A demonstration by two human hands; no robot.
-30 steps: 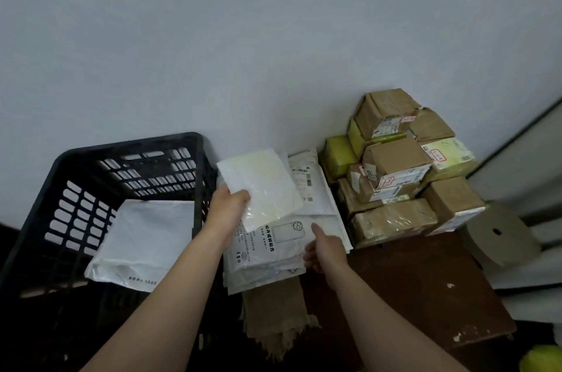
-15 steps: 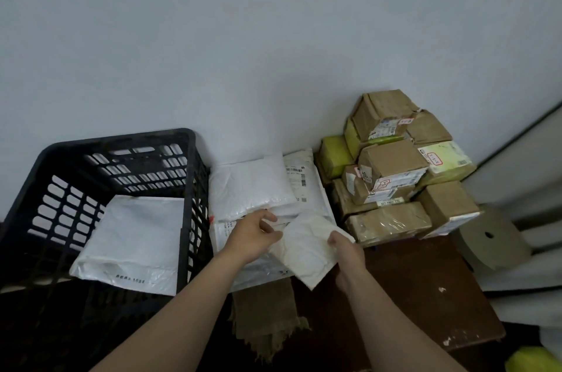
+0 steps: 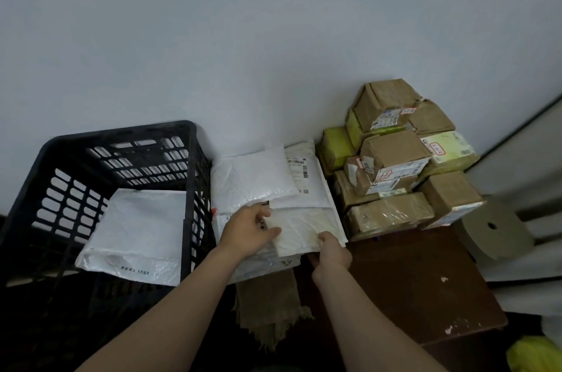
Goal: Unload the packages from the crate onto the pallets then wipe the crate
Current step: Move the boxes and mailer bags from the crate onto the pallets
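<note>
A black slotted crate [image 3: 194, 177] stands at the left with one white mailer bag [image 3: 137, 235] lying inside it. To its right a stack of white mailers [image 3: 252, 180] lies on the pallet. A cream padded envelope [image 3: 304, 228] lies flat on the front of that stack. My left hand [image 3: 249, 232] holds its left edge, thumb on top. My right hand [image 3: 331, 253] grips its near right corner.
Brown and yellow-green taped boxes [image 3: 395, 159] are piled against the wall at the right. In front of them is a dark brown board [image 3: 419, 280]. A tan cloth [image 3: 270, 311] hangs below the mailers. A grey tape roll [image 3: 492, 228] lies at far right.
The white mailer from my left hand now lies at the back of the stack. Both hands took the cream envelope and lowered it from a tilt to flat on the stack's front.
</note>
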